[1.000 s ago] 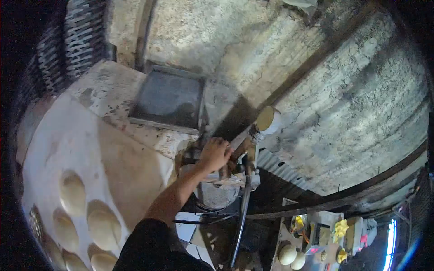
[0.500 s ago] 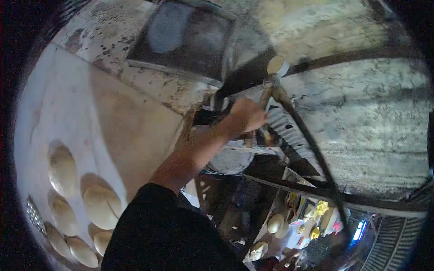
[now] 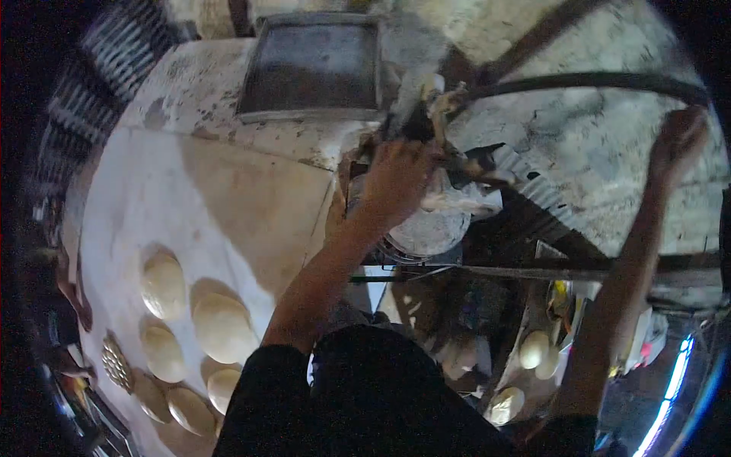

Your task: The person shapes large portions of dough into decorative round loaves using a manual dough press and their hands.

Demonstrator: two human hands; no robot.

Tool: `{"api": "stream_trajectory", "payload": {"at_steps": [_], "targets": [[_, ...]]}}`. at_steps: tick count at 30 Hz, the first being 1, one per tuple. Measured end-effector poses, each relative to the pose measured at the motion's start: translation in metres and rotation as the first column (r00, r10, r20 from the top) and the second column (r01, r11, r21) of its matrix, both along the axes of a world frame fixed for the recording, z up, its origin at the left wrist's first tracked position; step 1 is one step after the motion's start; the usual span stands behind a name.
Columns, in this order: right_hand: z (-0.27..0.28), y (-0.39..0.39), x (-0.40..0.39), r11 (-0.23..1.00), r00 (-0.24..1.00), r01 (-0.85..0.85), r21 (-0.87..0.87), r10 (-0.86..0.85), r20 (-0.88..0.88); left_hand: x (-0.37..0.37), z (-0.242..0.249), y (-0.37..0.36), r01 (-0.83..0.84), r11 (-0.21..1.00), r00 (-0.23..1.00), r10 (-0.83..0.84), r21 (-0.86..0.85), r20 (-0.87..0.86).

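Note:
In the centre, my left hand [image 3: 400, 177] has its fingers curled beside a metal fitting [image 3: 439, 114] with a pale end; what they hold is hidden. My right hand [image 3: 676, 145] is raised at the far right, closed at the outer end of a long dark rod [image 3: 579, 79], which curves across from the fitting. Below my left hand sits a round, whitish container [image 3: 430, 231] with pale cloth-like material [image 3: 464, 199] at its top. Several round, flat dough pieces [image 3: 221, 327] lie on the white surface [image 3: 126, 206] at the left.
A dark framed panel [image 3: 316, 68] lies at the upper middle. A round studded object [image 3: 116, 360] is near the dough. At the far left another person's hand [image 3: 82, 311] shows at the table edge. Two round pieces [image 3: 534, 349] lie on a lower surface at right.
My right hand and forearm have come into view at the right. The rod has swung up from a steep slant to nearly level. The whole view has shifted, and my left hand is nearer the container.

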State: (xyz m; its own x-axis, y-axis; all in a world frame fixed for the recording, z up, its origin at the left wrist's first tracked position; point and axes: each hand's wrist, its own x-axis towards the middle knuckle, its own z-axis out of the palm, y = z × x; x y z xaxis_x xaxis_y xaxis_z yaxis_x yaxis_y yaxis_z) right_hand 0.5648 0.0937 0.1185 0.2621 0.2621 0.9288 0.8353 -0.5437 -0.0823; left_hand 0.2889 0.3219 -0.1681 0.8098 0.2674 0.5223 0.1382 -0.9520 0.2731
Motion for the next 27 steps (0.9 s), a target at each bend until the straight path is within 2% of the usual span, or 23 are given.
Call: {"api": "stream_trajectory", "payload": {"at_steps": [1,2,3,5,6,7,9,10,11,12,13,15,16,17,18,19,21,23,25,26,27], "targets": [[-0.029,-0.014,-0.010,0.977,0.961,-0.181,0.117,0.201,-0.189,-0.022,-0.002,-0.006,-0.005,0.996,0.999,0.010,-0.087,0.049],[-0.065,-0.031,-0.021,0.936,0.889,-0.261,0.238,0.329,-0.319,-0.042,-0.009,-0.017,-0.012,0.974,0.995,0.034,-0.227,0.091],[-0.106,-0.040,-0.028,0.905,0.845,-0.269,0.331,0.386,-0.370,-0.063,-0.016,-0.027,-0.010,0.932,0.988,0.064,-0.362,0.139],[-0.225,-0.065,-0.047,0.893,0.746,-0.184,0.410,0.399,-0.534,-0.127,-0.066,-0.059,-0.194,0.742,0.979,0.109,-0.642,-0.170],[-0.295,-0.077,-0.060,0.898,0.643,-0.116,0.425,0.394,-0.657,-0.160,-0.091,-0.075,-0.324,0.629,0.937,0.109,-0.707,-0.333],[-0.369,-0.088,-0.080,0.906,0.479,-0.033,0.423,0.386,-0.789,-0.204,-0.128,-0.095,-0.429,0.562,0.887,0.112,-0.708,-0.448],[-0.510,-0.103,-0.134,0.918,-0.016,0.138,0.373,0.378,-0.926,-0.316,-0.201,-0.149,-0.555,0.421,0.808,0.067,-0.717,-0.586],[-0.565,-0.105,-0.164,0.917,-0.273,0.220,0.333,0.386,-0.881,-0.372,-0.230,-0.173,-0.592,0.309,0.792,0.053,-0.745,-0.608],[-0.608,-0.103,-0.192,0.904,-0.470,0.300,0.304,0.417,-0.778,-0.422,-0.243,-0.199,-0.592,0.129,0.806,0.058,-0.796,-0.590],[-0.639,-0.096,-0.212,0.879,-0.589,0.375,0.295,0.471,-0.657,-0.471,-0.258,-0.219,-0.537,-0.014,0.841,0.080,-0.844,-0.536],[-0.666,-0.085,-0.224,0.838,-0.643,0.456,0.301,0.543,-0.540,-0.458,-0.184,-0.245,-0.508,-0.468,0.758,0.156,-0.723,-0.633],[-0.717,-0.064,-0.238,0.707,-0.616,0.606,0.365,0.707,-0.346,-0.435,-0.139,-0.267,-0.539,-0.490,0.669,0.244,-0.685,-0.702],[-0.741,-0.058,-0.239,0.630,-0.578,0.665,0.401,0.774,-0.259,-0.399,-0.117,-0.268,-0.650,-0.474,0.585,0.186,-0.594,-0.789],[-0.763,-0.056,-0.243,0.556,-0.537,0.715,0.424,0.825,-0.178,-0.372,-0.118,-0.263,-0.776,0.112,0.628,0.053,-0.621,-0.776],[-0.734,-0.058,-0.242,0.485,-0.495,0.758,0.436,0.863,-0.102,-0.356,-0.123,-0.263,-0.569,0.647,0.593,-0.104,-0.507,-0.798],[-0.703,-0.079,-0.243,0.375,-0.422,0.699,0.609,0.904,-0.073,-0.354,-0.154,-0.262,-0.600,0.607,0.537,-0.176,-0.520,-0.825],[-0.726,-0.124,-0.223,0.575,-0.541,0.603,0.553,0.804,-0.246,-0.331,-0.227,-0.255,-0.612,0.495,0.551,-0.293,-0.617,-0.781],[-0.720,-0.173,-0.198,0.737,-0.602,0.449,0.505,0.667,-0.439,-0.301,-0.303,-0.247,-0.606,0.174,0.679,-0.394,-0.776,-0.619],[-0.683,-0.223,-0.166,0.861,-0.581,0.281,0.423,0.504,-0.640,-0.270,-0.384,-0.249,-0.621,-0.204,0.780,-0.263,-0.757,-0.568],[-0.685,-0.249,-0.159,0.889,-0.568,0.279,0.362,0.457,-0.685,-0.247,-0.410,-0.259,-0.622,-0.331,0.771,-0.106,-0.709,-0.627],[-0.691,-0.276,-0.152,0.913,-0.557,0.278,0.298,0.406,-0.724,-0.223,-0.420,-0.267,-0.544,-0.324,0.827,-0.047,-0.774,-0.561]]}}
